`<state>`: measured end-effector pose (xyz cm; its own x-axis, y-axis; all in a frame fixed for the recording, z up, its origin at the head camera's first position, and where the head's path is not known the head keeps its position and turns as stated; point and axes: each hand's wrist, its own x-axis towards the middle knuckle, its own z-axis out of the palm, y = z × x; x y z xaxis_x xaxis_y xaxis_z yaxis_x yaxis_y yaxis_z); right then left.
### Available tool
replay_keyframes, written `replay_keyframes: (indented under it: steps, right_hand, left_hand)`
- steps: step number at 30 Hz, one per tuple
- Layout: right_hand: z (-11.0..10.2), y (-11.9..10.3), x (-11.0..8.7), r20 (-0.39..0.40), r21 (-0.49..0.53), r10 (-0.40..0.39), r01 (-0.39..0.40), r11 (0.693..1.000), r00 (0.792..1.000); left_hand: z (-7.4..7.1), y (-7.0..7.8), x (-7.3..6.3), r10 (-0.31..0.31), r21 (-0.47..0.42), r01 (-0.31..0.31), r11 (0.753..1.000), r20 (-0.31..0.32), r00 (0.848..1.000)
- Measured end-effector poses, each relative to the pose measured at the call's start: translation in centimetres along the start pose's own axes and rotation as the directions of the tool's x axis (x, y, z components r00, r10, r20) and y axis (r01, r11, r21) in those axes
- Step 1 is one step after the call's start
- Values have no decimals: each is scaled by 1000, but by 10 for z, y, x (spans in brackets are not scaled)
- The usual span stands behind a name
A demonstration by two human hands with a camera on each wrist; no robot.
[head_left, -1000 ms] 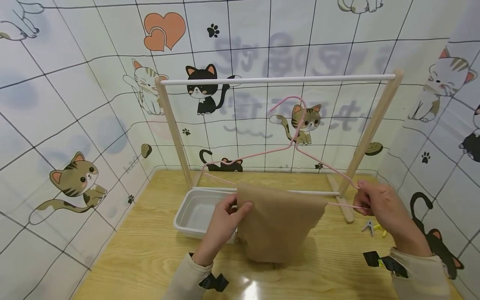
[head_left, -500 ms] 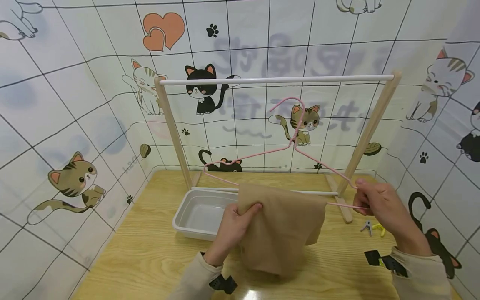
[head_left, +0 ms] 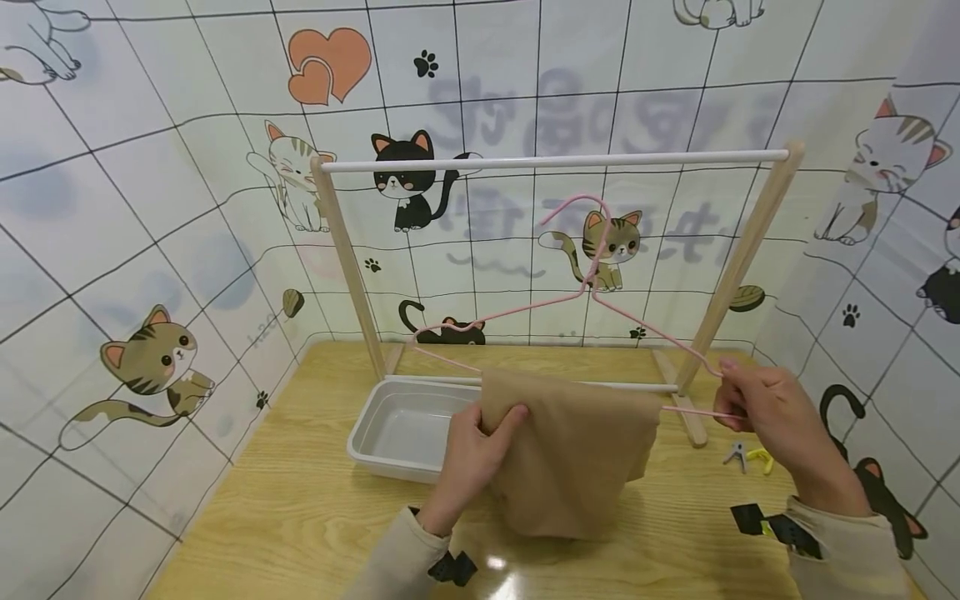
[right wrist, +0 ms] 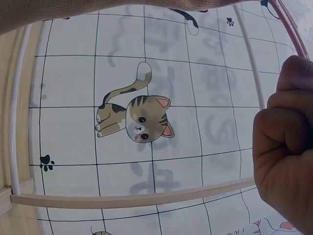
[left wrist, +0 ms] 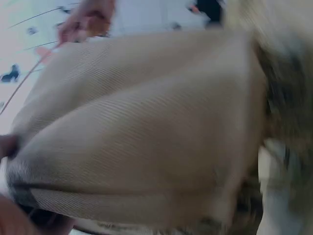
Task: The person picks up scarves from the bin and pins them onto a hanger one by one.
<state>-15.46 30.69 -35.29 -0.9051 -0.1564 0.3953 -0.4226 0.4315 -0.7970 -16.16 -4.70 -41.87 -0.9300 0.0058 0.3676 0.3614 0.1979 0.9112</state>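
A brown cloth hangs folded over the bottom bar of a pink wire hanger. My left hand pinches the cloth near its upper left edge, thumb in front. At the hanger's right end, my right hand grips the wire with curled fingers, as the right wrist view also shows that hand. The hanger is upright, its hook below the rack's top rail. In the left wrist view the cloth fills most of the picture and is somewhat blurred; the left fingers behind it are hidden.
Behind the hanger stands a drying rack with a white top rail and wooden legs. A white plastic basin sits at the left on the wooden table. Grey and yellow clips lie beside the right forearm.
My left hand has moved right and taken a new pinch further along the cloth. The cloth hangs flatter, its lower edge shifted. My right hand stays on the hanger, nearly still.
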Motion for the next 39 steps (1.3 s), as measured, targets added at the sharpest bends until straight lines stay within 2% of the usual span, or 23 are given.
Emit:
replay_keyframes:
  steps: [1, 2, 3, 4, 5, 6, 8, 10, 11, 12, 13, 15, 17, 20, 22, 24, 28, 32, 35, 37, 39]
  right_hand:
    - [0, 0, 0, -5, -2, 0, 0, 1000, 1000]
    - [0, 0, 0, -10, -2, -2, 2, 1000, 1000]
    - [1, 0, 0, -17, -2, 1, -1, 1000, 1000]
    - [1, 0, 0, -23, -2, -1, 1, 1000, 1000]
    - [2, 0, 1, -28, -5, -6, 6, 1000, 1000]
    - [2, 0, 1, -31, -7, -11, 10, 1000, 999]
    - [4, 1, 2, -33, -10, -11, 10, 1000, 999]
    - [7, 2, 3, -38, -19, -11, 10, 1000, 999]
    - [8, 3, 4, -38, -22, -8, 7, 1000, 999]
    - [8, 3, 4, -36, -25, -2, 1, 1000, 999]
    - [9, 4, 4, -36, -28, 0, -1, 1000, 999]
    - [10, 5, 6, -34, -31, -3, 2, 1000, 999]
    - [11, 7, 6, -28, -23, -7, 7, 1000, 1000]
    - [13, 7, 7, -26, -9, -21, 21, 1000, 999]
    - [14, 7, 7, -24, -6, -20, 20, 1000, 1000]
    - [15, 8, 7, -20, -12, -8, 8, 1000, 1000]
    - [16, 8, 7, -14, -24, 3, -3, 1000, 1000]
    - [19, 8, 7, -15, -22, -11, 11, 1000, 1000]
    - [19, 7, 6, -18, -20, -12, 12, 1000, 1000]
    - [20, 6, 6, -22, -25, -13, 12, 1000, 1000]
    - [20, 6, 6, -24, -29, -12, 11, 1000, 1000]
  left_hand:
    - [0, -1, 0, 69, 42, -67, 997, -67, 995]
    - [-1, -2, 1, 156, 100, -144, 985, -136, 978]
    - [-1, -3, 1, 253, 162, -224, 961, -192, 948]
    - [-2, -2, 3, 360, 223, -312, 923, -224, 906]
    - [-2, -1, 4, 464, 282, -397, 873, -232, 855]
    - [-2, 1, 6, 562, 345, -476, 809, -215, 799]
    - [0, 9, 11, 719, 442, -613, 654, -112, 686]
    - [6, 19, 16, 797, 475, -708, 522, 25, 604]
    - [10, 24, 18, 809, 484, -735, 475, 89, 581]
    - [16, 30, 20, 813, 493, -753, 435, 145, 564]
    - [22, 34, 21, 808, 502, -764, 405, 195, 556]
    - [35, 41, 25, 777, 524, -765, 374, 273, 567]
    - [48, 45, 27, 728, 569, -744, 351, 334, 599]
    - [62, 48, 29, 644, 619, -706, 344, 391, 658]
    - [66, 48, 30, 600, 646, -686, 333, 417, 683]
    - [68, 49, 30, 571, 647, -680, 344, 431, 699]
    - [71, 53, 31, 578, 656, -678, 332, 426, 696]
    - [76, 59, 32, 613, 658, -660, 361, 366, 700]
    - [80, 63, 32, 637, 647, -659, 383, 332, 696]
    - [81, 64, 31, 632, 653, -663, 366, 350, 692]
    - [81, 62, 30, 610, 665, -667, 335, 387, 691]
